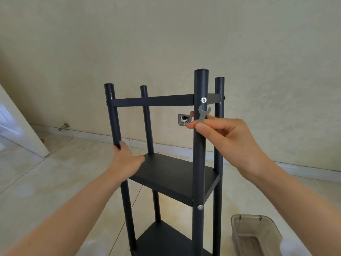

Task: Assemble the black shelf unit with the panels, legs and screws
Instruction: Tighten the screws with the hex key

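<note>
Standing on the tiled floor (55, 182) against a pale wall, the black shelf unit (171, 174) fills the middle of the view. At far left are one white door (22, 130) and one metal doorstop (64, 126). The left hand (125, 159) grips the front-left leg (113, 117), fingers (120, 145) curled round it and thumb lying at the edge of the middle panel (175, 182). Four legs show in all: next the back-left leg (147, 122), then the front-right leg (200, 145) and back-right leg (219, 126). Three panels are fitted: the top panel (153, 101), the middle one and the bottom panel (162, 239). One wall box (184, 120) shows between the legs. Two silver screws sit on the front-right leg, an upper screw (203, 100) and a lower screw (200, 207). The right hand (227, 133) pinches one flat wrench (203, 114), open end up, just below the upper screw. One clear tub (256, 235) sits on the floor at right.
</note>
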Motion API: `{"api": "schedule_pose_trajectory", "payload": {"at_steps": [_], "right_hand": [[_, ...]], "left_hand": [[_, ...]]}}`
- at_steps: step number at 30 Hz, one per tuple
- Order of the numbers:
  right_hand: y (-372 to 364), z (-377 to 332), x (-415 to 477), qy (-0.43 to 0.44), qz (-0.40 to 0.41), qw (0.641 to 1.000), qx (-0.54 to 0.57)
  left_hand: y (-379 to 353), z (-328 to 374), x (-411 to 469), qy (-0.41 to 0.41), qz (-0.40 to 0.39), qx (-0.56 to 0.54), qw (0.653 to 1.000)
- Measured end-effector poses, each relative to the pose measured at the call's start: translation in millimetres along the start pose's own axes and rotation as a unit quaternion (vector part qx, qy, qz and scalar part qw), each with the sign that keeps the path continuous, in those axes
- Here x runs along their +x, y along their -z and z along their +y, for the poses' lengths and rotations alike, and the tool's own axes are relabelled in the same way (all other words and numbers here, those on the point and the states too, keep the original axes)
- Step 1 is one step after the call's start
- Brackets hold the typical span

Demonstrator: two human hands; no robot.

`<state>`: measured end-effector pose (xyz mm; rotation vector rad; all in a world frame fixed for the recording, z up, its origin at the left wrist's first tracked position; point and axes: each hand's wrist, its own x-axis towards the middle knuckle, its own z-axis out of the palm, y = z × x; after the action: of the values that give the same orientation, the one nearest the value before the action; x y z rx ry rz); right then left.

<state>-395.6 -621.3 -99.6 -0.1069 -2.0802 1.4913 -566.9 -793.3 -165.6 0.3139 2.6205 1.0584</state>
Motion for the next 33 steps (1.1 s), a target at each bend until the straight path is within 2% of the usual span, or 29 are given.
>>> {"api": "schedule_pose_trajectory", "payload": {"at_steps": [2,3,5,7,9,12,14,17,20,23,27,33], "right_hand": [[-5,-1,2,0.007,-0.003,1.0,-0.004],[-9,-2,3,0.012,-0.006,1.0,-0.007],[-15,-2,5,0.023,-0.01,1.0,-0.015],[-20,-5,7,0.019,-0.015,1.0,0.006],[-24,-9,8,-0.005,-0.025,0.998,0.049],[-26,-9,12,-0.015,-0.026,0.998,0.053],[-25,-8,13,-0.018,-0.029,0.998,0.059],[-24,-8,12,-0.013,-0.034,0.998,0.054],[-23,-6,10,0.027,0.003,1.0,-0.004],[-23,-4,8,0.053,0.035,0.997,-0.043],[-22,-7,8,0.056,0.03,0.997,-0.047],[-23,-10,7,0.069,0.023,0.997,-0.038]], "left_hand": [[-5,12,-22,-0.043,-0.062,0.011,0.997],[-10,17,-33,-0.073,-0.104,-0.018,0.992],[-20,29,-54,-0.096,-0.203,-0.172,0.959],[-33,45,-65,-0.066,-0.25,-0.325,0.91],[-40,58,-66,-0.03,-0.224,-0.397,0.89],[-40,59,-73,-0.117,-0.173,-0.341,0.917],[-42,54,-78,-0.17,-0.151,-0.313,0.922],[-46,58,-78,-0.157,-0.133,-0.342,0.917],[-50,62,-78,-0.151,-0.145,-0.371,0.905],[-49,63,-82,-0.155,-0.156,-0.359,0.907],[-48,64,-83,-0.151,-0.153,-0.356,0.91],[-43,64,-89,-0.159,-0.175,-0.377,0.896]]}}
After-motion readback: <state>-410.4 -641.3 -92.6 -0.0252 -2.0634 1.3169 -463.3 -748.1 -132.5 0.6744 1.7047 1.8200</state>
